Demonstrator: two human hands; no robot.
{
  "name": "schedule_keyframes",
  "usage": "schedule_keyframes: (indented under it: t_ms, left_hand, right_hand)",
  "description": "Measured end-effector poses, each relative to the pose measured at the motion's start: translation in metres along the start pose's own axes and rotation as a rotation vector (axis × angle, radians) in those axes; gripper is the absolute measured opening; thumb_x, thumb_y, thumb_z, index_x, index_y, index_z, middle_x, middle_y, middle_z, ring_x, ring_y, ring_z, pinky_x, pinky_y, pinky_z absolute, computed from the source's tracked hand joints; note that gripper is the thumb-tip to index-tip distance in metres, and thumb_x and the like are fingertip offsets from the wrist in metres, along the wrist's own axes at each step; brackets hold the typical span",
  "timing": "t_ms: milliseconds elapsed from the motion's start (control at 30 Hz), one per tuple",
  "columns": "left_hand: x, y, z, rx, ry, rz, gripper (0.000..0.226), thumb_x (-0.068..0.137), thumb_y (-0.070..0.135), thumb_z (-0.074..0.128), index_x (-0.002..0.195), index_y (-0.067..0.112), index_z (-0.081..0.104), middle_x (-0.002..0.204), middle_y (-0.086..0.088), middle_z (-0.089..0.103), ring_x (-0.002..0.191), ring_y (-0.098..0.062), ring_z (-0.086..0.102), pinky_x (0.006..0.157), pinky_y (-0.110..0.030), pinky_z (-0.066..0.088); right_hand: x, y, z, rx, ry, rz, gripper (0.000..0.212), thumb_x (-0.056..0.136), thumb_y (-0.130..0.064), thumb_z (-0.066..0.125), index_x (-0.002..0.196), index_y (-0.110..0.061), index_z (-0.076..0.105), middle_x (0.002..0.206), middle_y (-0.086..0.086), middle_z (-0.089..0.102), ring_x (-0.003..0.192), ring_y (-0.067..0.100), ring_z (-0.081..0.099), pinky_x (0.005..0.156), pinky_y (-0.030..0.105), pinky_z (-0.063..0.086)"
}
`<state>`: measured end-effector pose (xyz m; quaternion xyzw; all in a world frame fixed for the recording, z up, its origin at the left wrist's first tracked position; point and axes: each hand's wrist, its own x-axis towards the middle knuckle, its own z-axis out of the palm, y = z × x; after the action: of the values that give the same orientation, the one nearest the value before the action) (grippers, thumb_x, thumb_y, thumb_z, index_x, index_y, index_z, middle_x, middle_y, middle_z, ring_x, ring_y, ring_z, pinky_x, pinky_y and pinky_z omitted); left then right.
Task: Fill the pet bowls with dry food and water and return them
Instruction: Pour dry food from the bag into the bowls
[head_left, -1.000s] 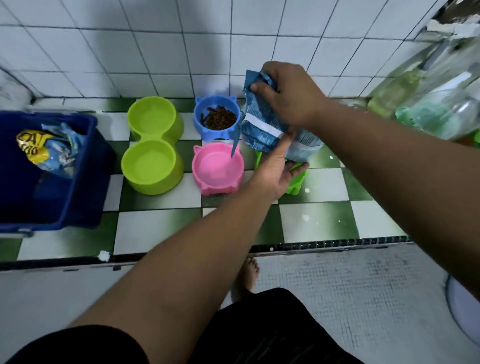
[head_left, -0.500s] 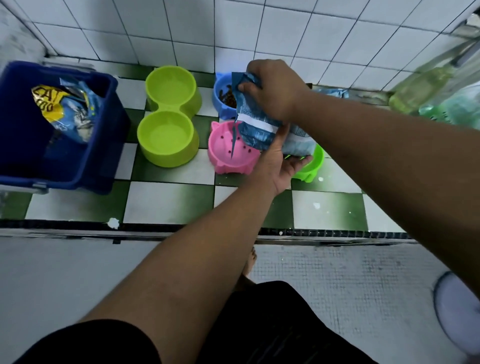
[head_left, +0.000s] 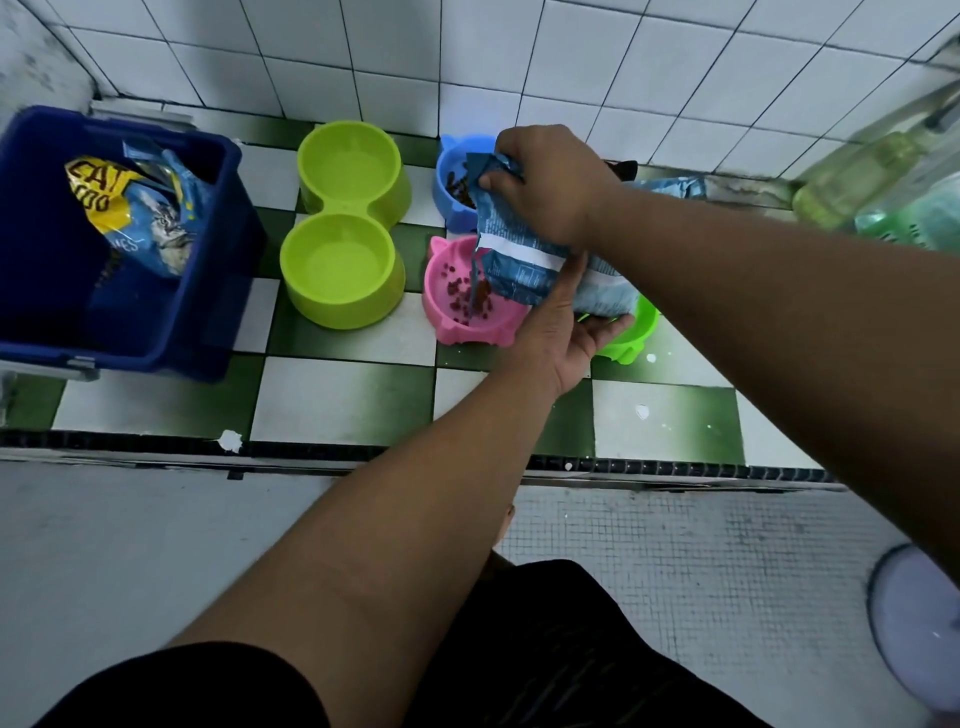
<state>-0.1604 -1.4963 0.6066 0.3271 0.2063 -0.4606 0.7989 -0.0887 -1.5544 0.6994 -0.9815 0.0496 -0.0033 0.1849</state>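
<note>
**Pouring kibble into the pink bowl, going slow**

I'm tipping the crinkly food bag (head_left: 519, 260) so kibble (head_left: 467, 301) is dribbling from its torn corner into the glossy pink bowl (head_left: 457, 332), which is sitting on the checkered tile ledge (head_left: 337, 400) beside the lime double bowl (head_left: 343, 228). My right hand (head_left: 545, 182) is pinching the bag's top and my left hand (head_left: 566, 332) is cupping its belly. I'm reckoning small tilts, with the spout low over the centre, or the hard pellets will be bouncing out.

Checkered floor (head_left: 337, 400) open near the double green bowl (head_left: 337, 314); blue bin (head_left: 234, 270) walls the left; bottles (head_left: 852, 176) crowd far right.
</note>
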Motion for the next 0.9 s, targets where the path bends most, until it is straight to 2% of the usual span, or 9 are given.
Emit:
schedule_keyframes:
  t_ms: [167,267,400,533,667,733,800,833,900]
  left_hand:
    - [-0.002,0.0,0.0,-0.011,0.016,-0.011,0.06,0.093,0.034,0.073,0.137,0.0,0.051,0.14,-0.025,0.057,0.127,-0.041,0.059,0.089,-0.052,0.06]
    - [-0.001,0.002,0.0,0.005,0.027,-0.023,0.057,0.093,0.034,0.073,0.135,0.002,0.052,0.141,-0.025,0.057,0.128,-0.041,0.058,0.098,-0.055,0.055]
    - [-0.001,0.002,0.001,0.056,0.036,-0.028,0.028,0.095,0.032,0.069,0.11,0.01,0.059,0.139,-0.021,0.057,0.131,-0.04,0.055,0.107,-0.057,0.048]
    - [0.0,0.004,0.002,0.197,0.028,-0.025,0.02,0.095,0.034,0.068,0.104,0.018,0.06,0.119,-0.011,0.062,0.121,-0.033,0.059,0.106,-0.053,0.05]
    - [-0.003,0.004,0.001,0.391,0.011,-0.005,0.02,0.094,0.038,0.069,0.102,0.021,0.062,0.1,-0.003,0.067,0.101,-0.024,0.063,0.097,-0.046,0.054]
    - [-0.005,0.005,0.002,0.474,0.008,0.007,0.022,0.092,0.039,0.071,0.102,0.021,0.062,0.096,-0.002,0.069,0.098,-0.024,0.065,0.09,-0.042,0.056]
    - [-0.007,0.006,0.004,0.528,0.013,0.022,0.027,0.089,0.04,0.075,0.104,0.021,0.063,0.099,-0.003,0.07,0.106,-0.028,0.067,0.09,-0.042,0.056]
    - [-0.01,0.006,0.005,0.541,0.024,0.025,0.034,0.086,0.042,0.078,0.109,0.021,0.063,0.104,-0.005,0.071,0.112,-0.03,0.067,0.089,-0.042,0.057]
    - [-0.016,0.008,0.006,0.543,0.04,0.022,0.068,0.067,0.051,0.088,0.12,0.018,0.062,0.115,-0.008,0.071,0.116,-0.032,0.066,0.083,-0.04,0.059]
  right_hand:
    - [-0.001,-0.001,0.002,-0.017,-0.008,-0.007,0.018,0.098,-0.033,0.052,0.087,-0.021,0.045,0.082,0.0,0.049,0.08,0.023,0.047,0.068,0.031,0.03]
    - [-0.002,0.001,0.002,-0.003,-0.001,-0.002,0.017,0.098,-0.032,0.052,0.087,-0.021,0.045,0.079,0.0,0.049,0.078,0.023,0.048,0.067,0.031,0.031]
    - [-0.005,0.004,0.0,0.02,0.011,-0.001,0.021,0.098,-0.034,0.052,0.085,-0.018,0.047,0.079,0.001,0.05,0.076,0.023,0.048,0.065,0.03,0.03]
    - [-0.016,0.011,-0.006,0.08,0.049,0.055,0.034,0.099,-0.034,0.052,0.07,-0.025,0.038,0.067,-0.008,0.041,0.073,0.023,0.043,0.06,0.031,0.023]
    - [-0.037,0.02,-0.015,0.131,0.17,0.138,0.03,0.1,-0.031,0.051,0.076,-0.016,0.043,0.073,0.003,0.047,0.075,0.022,0.043,0.061,0.028,0.021]
    - [-0.047,0.022,-0.018,0.14,0.238,0.173,0.027,0.099,-0.032,0.051,0.083,-0.011,0.046,0.08,0.008,0.049,0.076,0.021,0.043,0.062,0.028,0.022]
    - [-0.055,0.024,-0.02,0.158,0.303,0.203,0.027,0.099,-0.033,0.051,0.084,-0.01,0.048,0.081,0.009,0.05,0.077,0.02,0.044,0.063,0.029,0.023]
    - [-0.058,0.025,-0.021,0.172,0.328,0.22,0.029,0.099,-0.033,0.051,0.085,-0.008,0.051,0.081,0.009,0.05,0.077,0.02,0.044,0.063,0.029,0.024]
    - [-0.064,0.027,-0.022,0.211,0.357,0.24,0.033,0.099,-0.034,0.051,0.089,-0.003,0.054,0.081,0.009,0.05,0.077,0.019,0.044,0.063,0.03,0.026]
